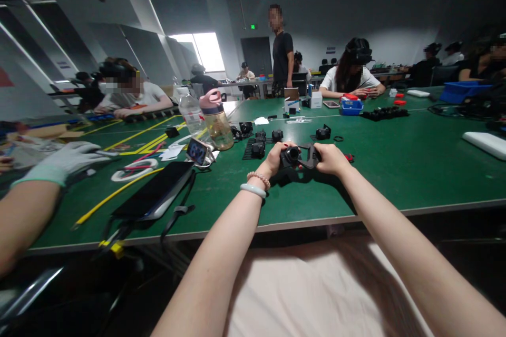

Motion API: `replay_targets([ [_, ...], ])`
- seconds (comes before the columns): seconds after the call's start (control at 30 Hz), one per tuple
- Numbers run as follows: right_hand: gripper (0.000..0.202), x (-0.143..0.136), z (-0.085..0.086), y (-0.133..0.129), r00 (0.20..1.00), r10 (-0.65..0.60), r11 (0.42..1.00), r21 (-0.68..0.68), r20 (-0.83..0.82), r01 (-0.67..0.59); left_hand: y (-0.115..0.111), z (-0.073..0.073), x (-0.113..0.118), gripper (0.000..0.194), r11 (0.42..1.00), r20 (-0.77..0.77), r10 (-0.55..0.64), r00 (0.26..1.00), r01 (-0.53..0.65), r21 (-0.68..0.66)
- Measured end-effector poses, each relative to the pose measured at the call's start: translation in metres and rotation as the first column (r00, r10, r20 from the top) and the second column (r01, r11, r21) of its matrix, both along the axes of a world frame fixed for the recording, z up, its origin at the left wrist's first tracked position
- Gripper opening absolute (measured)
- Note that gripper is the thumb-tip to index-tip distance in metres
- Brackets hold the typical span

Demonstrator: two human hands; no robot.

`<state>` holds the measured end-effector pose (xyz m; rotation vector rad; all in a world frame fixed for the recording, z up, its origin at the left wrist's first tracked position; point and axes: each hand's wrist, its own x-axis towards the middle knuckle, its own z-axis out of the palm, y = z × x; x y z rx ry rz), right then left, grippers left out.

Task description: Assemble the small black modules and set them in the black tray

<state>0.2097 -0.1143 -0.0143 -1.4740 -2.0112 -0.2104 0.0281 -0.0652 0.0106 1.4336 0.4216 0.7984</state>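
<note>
Just above the green table, my left hand (273,160) is closed around a small black camera-like device (291,156) with a round lens-like front. From the other side, the fingers of my right hand (330,158) grip a black bracket-like frame (310,157) with an open middle. Bracket and device meet between my hands; whether they are joined I cannot tell. A small red and black item (348,158) lies just past my right hand. Beyond the hands sit several similar black devices, one (259,148) on a finned black piece and another (323,132) farther right.
Left on the green table (399,168) are a phone on a stand (198,151), a pink-lided bottle (216,121), a black power bank-like slab (154,189) and a yellow cable (118,197). A neighbour's gloved hand (65,160) reaches in. A blue bin (351,107) stands farther back.
</note>
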Motion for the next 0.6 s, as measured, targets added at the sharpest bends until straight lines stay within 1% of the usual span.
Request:
replay_targets([
  [0.17,0.014,-0.0024,0.0017,-0.001,0.998,0.059,0.998,-0.024,-0.001,-0.059,0.0023,-0.0027,0.0009,0.036,0.999,-0.024,0.029,0.999,-0.03,-0.033],
  [0.3,0.014,-0.002,0.0019,-0.0018,0.997,0.073,0.997,-0.033,0.006,-0.072,0.0031,-0.0019,0.001,0.035,0.998,-0.036,-0.016,0.999,0.013,-0.061],
  [0.4,0.015,-0.001,0.0014,-0.0017,0.997,0.074,0.997,-0.033,0.013,-0.073,0.0015,0.0019,0.0004,0.038,0.998,-0.054,-0.047,0.997,0.045,-0.047],
  [0.5,0.016,-0.0005,0.0009,-0.0012,0.997,0.066,0.997,-0.04,0.035,-0.065,-0.0002,0.0047,0.0002,0.038,0.999,-0.059,-0.024,0.998,0.023,-0.022],
  [0.6,0.017,-0.001,0.0006,-0.0008,0.998,0.049,0.998,-0.053,0.05,-0.046,0.0004,0.0037,0.0009,0.038,1.0,-0.064,-0.019,0.998,0.019,-0.003],
])
